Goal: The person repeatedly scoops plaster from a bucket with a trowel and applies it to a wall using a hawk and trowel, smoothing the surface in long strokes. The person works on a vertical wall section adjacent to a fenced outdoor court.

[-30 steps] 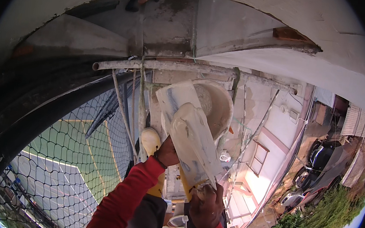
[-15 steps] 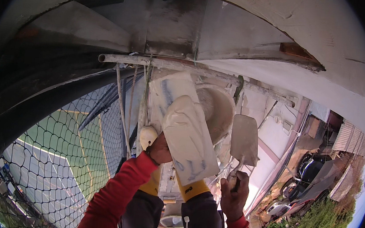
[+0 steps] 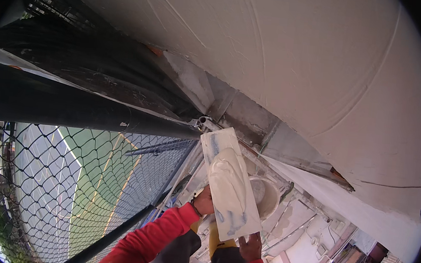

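My left hand (image 3: 204, 201), in a red sleeve, grips a pale rectangular plastering hawk (image 3: 243, 218) from its left side; the fingers are hidden under it. A thick mound of wet, cream-coloured plaster (image 3: 230, 172) lies along the middle of the board. My right hand (image 3: 250, 247) is closed at the board's lower right corner. Its trowel is hidden, apparently under the hawk. Beyond the board's right edge stands a round bucket (image 3: 269, 191), partly covered by it.
A smooth plastered wall (image 3: 299, 64) curves overhead and to the right. Metal scaffold tubes (image 3: 206, 123) run beneath it. Black netting (image 3: 97, 181) hangs on the left above a sports court far below. A dark horizontal beam (image 3: 85, 100) crosses the left side.
My view has swung toward the wall and netting. The trowel, visible in my right hand earlier, has passed out of sight as that hand came against the hawk's lower corner.
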Motion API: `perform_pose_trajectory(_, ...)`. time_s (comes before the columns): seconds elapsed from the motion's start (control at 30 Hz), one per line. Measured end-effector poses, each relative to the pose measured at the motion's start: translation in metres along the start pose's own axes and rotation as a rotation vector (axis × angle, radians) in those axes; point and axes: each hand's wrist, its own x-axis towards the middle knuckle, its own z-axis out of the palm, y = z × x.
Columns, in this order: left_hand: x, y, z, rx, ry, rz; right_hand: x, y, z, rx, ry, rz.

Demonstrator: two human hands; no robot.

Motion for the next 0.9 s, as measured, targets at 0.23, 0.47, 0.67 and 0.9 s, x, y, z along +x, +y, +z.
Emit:
perform_pose_trajectory(0.23,0.038,0.072,0.1,-0.248,-0.075,0.229,-0.084,-0.038,-0.159,-0.115,-0.187,0.256)
perform_pose_trajectory(0.47,0.041,0.171,0.147,0.584,0.382,0.507,-0.037,-0.094,-0.225,-0.222,-0.034,-0.081)
perform_pose_trajectory(0.67,0.063,0.244,0.102,0.687,0.534,0.721,-0.026,-0.112,-0.247,-0.262,-0.082,-0.051)
perform_pose_trajectory(0.9,0.108,0.316,0.058,0.501,0.699,0.751,-0.023,-0.105,-0.255,-0.388,-0.317,0.079)
